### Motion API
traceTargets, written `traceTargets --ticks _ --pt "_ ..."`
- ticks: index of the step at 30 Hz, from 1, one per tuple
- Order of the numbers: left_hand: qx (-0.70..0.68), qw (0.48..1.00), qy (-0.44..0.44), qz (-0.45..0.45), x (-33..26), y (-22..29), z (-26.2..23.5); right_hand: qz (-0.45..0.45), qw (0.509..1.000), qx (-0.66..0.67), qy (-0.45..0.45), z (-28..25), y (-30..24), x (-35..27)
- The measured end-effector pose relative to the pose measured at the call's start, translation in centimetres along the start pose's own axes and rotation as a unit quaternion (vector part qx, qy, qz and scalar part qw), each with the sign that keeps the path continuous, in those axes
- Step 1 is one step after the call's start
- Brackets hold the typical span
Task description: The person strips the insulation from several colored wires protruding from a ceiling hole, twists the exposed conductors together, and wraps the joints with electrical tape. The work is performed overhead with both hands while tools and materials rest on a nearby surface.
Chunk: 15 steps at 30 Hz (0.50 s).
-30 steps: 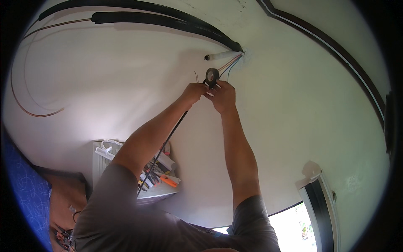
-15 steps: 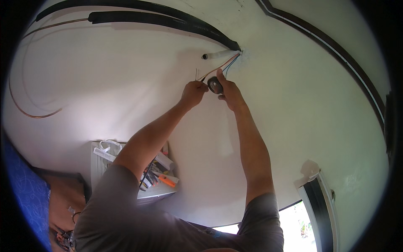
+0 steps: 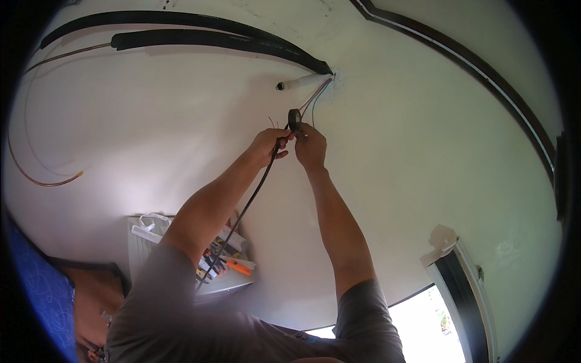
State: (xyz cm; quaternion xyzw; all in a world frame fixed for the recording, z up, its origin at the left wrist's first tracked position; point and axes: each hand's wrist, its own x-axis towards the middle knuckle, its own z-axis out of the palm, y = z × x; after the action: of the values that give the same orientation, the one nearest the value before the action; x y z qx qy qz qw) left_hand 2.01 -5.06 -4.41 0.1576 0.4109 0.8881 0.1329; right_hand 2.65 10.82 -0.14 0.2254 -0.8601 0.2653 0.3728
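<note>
Both my arms reach up to a white wall. My left hand (image 3: 268,145) is closed around a black cable (image 3: 245,209) that hangs down past my forearm. My right hand (image 3: 310,145) pinches a small black roll of tape (image 3: 294,119) held right against the cable's upper end. Thin coloured wires (image 3: 315,100) run from the hands up to a hole in the wall (image 3: 331,76), beside a short white pipe stub (image 3: 299,82).
Two black insulated pipes (image 3: 212,39) curve across the top of the wall toward the hole. A bare copper tube (image 3: 27,154) loops at the left. A white unit (image 3: 151,242) with tools on it stands below. A window frame (image 3: 460,290) is at lower right.
Both hands have shifted slightly down and left from the hole. The tape roll has turned from flat to edge-on, upright above my right fingers.
</note>
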Motion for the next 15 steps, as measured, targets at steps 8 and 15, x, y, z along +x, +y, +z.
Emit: traceTargets --ticks 8,15 --pt "0.261 0.936 -0.014 0.236 1.2 -0.2 -2.2 0.313 0.672 0.662 -0.113 -0.9 -2.4 0.8" --pt "0.322 0.897 0.091 0.289 1.7 -2.3 -1.1 0.312 0.826 0.457 -0.107 -1.6 -3.6 2.3"
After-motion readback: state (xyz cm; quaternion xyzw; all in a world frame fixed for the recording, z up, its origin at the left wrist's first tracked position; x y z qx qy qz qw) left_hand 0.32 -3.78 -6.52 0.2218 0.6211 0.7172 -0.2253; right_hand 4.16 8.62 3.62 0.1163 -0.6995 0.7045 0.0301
